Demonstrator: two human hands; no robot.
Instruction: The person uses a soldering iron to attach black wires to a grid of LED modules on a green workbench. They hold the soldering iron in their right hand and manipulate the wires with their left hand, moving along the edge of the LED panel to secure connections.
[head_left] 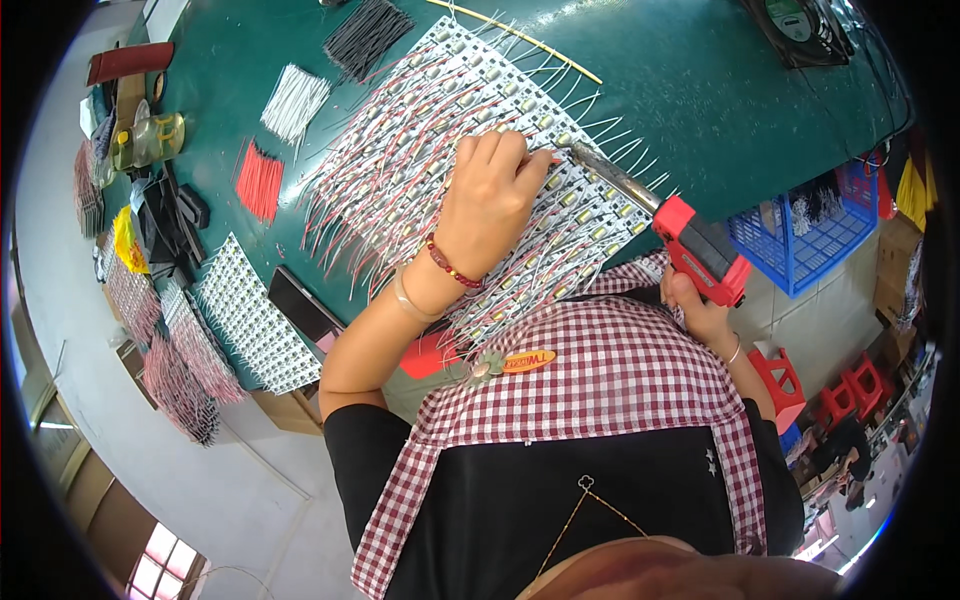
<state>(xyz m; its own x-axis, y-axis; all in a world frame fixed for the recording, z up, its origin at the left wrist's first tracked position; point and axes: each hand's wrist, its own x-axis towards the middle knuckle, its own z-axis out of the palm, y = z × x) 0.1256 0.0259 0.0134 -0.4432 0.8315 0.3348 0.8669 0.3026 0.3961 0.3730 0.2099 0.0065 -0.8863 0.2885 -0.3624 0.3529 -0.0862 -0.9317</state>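
A large white sheet of small circuit boards [610,225] lies on the green table, with rows of red and white wires standing out of it. Over its middle is my left hand [492,195], fingers closed in a pinch; whatever they hold is too small to make out. My right hand [700,312], partly hidden by the tool, grips a red and black soldering gun [700,248] at the right of the sheet. The gun's metal barrel points up and left, its tip over the boards, close to my left fingertips.
Bundles of black wires [367,38], white wires [296,104] and red wires [259,182] lie left of the sheet. A second board sheet [262,318] is at the table's left edge. A yellow stick [530,42] lies behind. At right are a blue basket [808,240] and red stools [775,385].
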